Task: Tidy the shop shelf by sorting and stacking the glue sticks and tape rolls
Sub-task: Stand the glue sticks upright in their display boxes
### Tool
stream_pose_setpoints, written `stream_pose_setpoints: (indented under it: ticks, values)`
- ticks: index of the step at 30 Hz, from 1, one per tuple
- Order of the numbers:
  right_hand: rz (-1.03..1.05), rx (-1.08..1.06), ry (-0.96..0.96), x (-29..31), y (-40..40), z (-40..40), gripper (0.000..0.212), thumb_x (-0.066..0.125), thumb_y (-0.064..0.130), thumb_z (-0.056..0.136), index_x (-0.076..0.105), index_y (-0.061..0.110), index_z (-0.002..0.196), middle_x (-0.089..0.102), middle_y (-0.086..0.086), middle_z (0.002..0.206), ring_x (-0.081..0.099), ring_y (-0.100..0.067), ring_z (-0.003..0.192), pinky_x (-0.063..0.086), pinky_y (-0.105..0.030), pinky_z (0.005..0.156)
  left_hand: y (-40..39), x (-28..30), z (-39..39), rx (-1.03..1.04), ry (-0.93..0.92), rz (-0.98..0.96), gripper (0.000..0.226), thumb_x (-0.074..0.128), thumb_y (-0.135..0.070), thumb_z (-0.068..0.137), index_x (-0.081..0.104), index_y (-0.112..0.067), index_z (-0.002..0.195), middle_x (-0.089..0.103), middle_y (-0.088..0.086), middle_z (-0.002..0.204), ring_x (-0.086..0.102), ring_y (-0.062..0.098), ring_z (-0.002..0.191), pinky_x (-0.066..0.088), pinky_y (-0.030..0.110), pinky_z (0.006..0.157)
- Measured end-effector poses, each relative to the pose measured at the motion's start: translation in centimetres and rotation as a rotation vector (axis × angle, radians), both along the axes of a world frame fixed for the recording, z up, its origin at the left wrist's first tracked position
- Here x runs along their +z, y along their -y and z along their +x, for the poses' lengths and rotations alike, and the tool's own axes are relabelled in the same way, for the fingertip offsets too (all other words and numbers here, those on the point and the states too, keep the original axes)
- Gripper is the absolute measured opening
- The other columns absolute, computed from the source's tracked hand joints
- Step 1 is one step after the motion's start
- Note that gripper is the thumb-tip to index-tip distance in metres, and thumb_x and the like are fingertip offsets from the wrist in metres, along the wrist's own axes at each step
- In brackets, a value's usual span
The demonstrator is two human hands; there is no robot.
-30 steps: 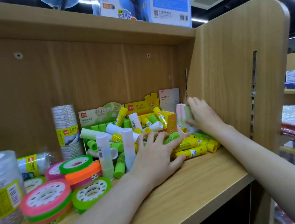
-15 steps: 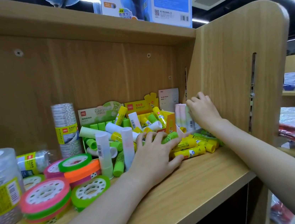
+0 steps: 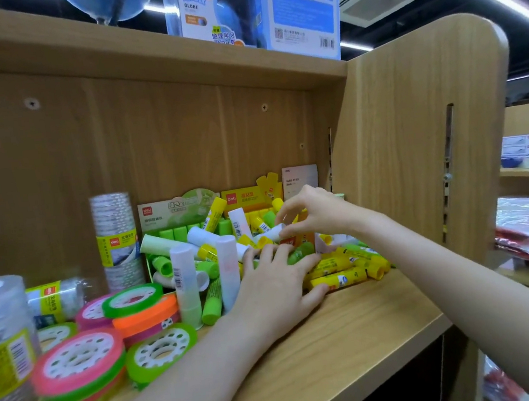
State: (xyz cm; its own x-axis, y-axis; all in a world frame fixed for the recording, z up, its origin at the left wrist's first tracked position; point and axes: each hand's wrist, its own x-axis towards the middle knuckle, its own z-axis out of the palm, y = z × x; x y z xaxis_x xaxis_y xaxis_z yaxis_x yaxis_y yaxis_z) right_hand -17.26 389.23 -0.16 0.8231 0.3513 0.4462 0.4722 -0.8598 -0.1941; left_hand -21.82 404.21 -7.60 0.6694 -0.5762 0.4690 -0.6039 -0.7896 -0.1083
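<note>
L hand [image 3: 277, 285] lay spread on glue sticks [image 3: 339, 279], their long axes across shelf [image 3: 355, 329]; R hand [image 3: 311, 213] above them pinched white stick [image 3: 269, 234], lying level.

Counts, placed relative to the green display box [image 3: 175, 208]:
- Display boxes: three, namely the green one, a yellow box [image 3: 249, 197] to its right, a white box [image 3: 299, 179] further right.
- Upright white glue sticks [image 3: 185, 283]: two, in front.
- Loose glue sticks [image 3: 338, 279]: jumbled heap, too many to count exactly.
- Coloured tape rolls [image 3: 140, 299]: at least seven, front-left.
- Clear tape stacks [image 3: 116, 238]: one upright, left; others partly cut off.
- Hands: two.
</note>
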Motion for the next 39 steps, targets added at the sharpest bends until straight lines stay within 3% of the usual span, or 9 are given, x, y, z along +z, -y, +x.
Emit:
stream_pose_setpoints:
  ticks: [4,9,11,16,20,28,32,35,39]
  values:
    - [0.109,-0.036,0.061,0.2,-0.1,-0.4,0.013,0.068,0.019,0.081,0.069,0.016,0.093,0.069,0.000,0.086,0.058,-0.007,0.079,0.039,-0.010,0.068,0.0,0.1,-0.2,0.020,0.000,0.015,0.090,-0.008,-0.067,0.059,0.025,-0.046,0.140,0.034,-0.002,0.141,0.024,0.020,0.131,0.013,0.043,0.109]
    - [1.029,-0.062,0.075,1.1,2.6,-2.2,0.002,0.047,0.007,0.091,0.049,0.006,0.090,0.056,-0.008,0.083,0.059,-0.010,0.056,0.049,-0.016,0.051,-0.2,0.4,-0.5,0.034,-0.042,0.022,0.058,0.022,-0.067,0.087,0.027,-0.044,0.140,0.032,-0.001,0.144,0.019,0.021,0.133,0.011,0.042,0.109]
    - [1.321,0.010,-0.022,0.5,3.8,-3.1,0.006,0.050,0.004,0.091,0.046,0.006,0.086,0.056,-0.016,0.090,0.067,-0.018,0.061,0.057,-0.021,0.067,-0.1,0.6,-0.6,0.031,-0.042,0.025,0.053,0.032,-0.060,0.091,0.026,-0.044,0.141,0.030,-0.001,0.145,0.018,0.021,0.134,0.010,0.042,0.110]
    - [1.512,0.106,-0.130,-1.6,5.1,-3.6,0.017,0.058,-0.004,0.085,0.048,0.004,0.074,0.063,-0.025,0.096,0.071,-0.021,0.083,0.051,-0.031,0.094,0.0,0.5,-0.6,0.029,-0.032,0.019,0.054,0.032,-0.060,0.091,0.025,-0.044,0.142,0.030,-0.001,0.145,0.018,0.022,0.134,0.011,0.042,0.109]
    - [1.335,0.027,-0.059,-3.1,5.7,-2.6,0.023,0.063,0.002,0.084,0.044,0.015,0.086,0.066,-0.021,0.104,0.061,-0.026,0.091,0.046,-0.040,0.090,0.0,0.6,-0.7,0.022,-0.032,0.002,0.053,0.031,-0.061,0.091,0.026,-0.044,0.141,0.031,-0.002,0.144,0.018,0.021,0.133,0.011,0.041,0.109]
    - [0.649,-0.291,0.481,-2.4,5.8,-2.4,0.015,0.058,0.008,0.085,0.058,0.013,0.099,0.061,-0.003,0.083,0.055,-0.016,0.073,0.042,-0.017,0.064,0.0,0.6,-0.7,0.013,-0.035,-0.012,0.053,0.032,-0.059,0.091,0.027,-0.043,0.141,0.031,-0.001,0.145,0.018,0.021,0.133,0.011,0.041,0.109]
    - [0.366,-0.346,0.399,-2.5,5.9,-1.5,0.023,0.060,0.008,0.086,0.048,0.006,0.105,0.057,-0.008,0.075,0.057,-0.028,0.075,0.044,-0.034,0.069,0.0,0.6,-0.7,0.013,-0.035,-0.012,0.054,0.032,-0.060,0.091,0.027,-0.043,0.142,0.031,-0.001,0.144,0.018,0.022,0.133,0.011,0.041,0.109]
    - [0.315,-0.388,0.318,-2.9,6.4,-0.8,0.015,0.060,0.012,0.087,0.050,0.005,0.096,0.056,-0.006,0.075,0.058,-0.032,0.079,0.043,-0.036,0.070,0.0,0.5,-0.7,0.019,-0.027,-0.007,0.056,0.027,-0.064,0.089,0.027,-0.044,0.141,0.032,-0.001,0.144,0.019,0.021,0.133,0.012,0.041,0.109]
    - [0.262,-0.381,0.273,-3.0,6.3,-0.3,0.030,0.056,0.014,0.090,0.040,0.006,0.115,0.055,-0.012,0.077,0.056,-0.036,0.080,0.044,-0.039,0.071,0.0,0.5,-0.5,0.015,-0.027,-0.016,0.053,0.033,-0.060,0.091,0.027,-0.043,0.141,0.031,-0.001,0.145,0.019,0.022,0.133,0.011,0.041,0.109]
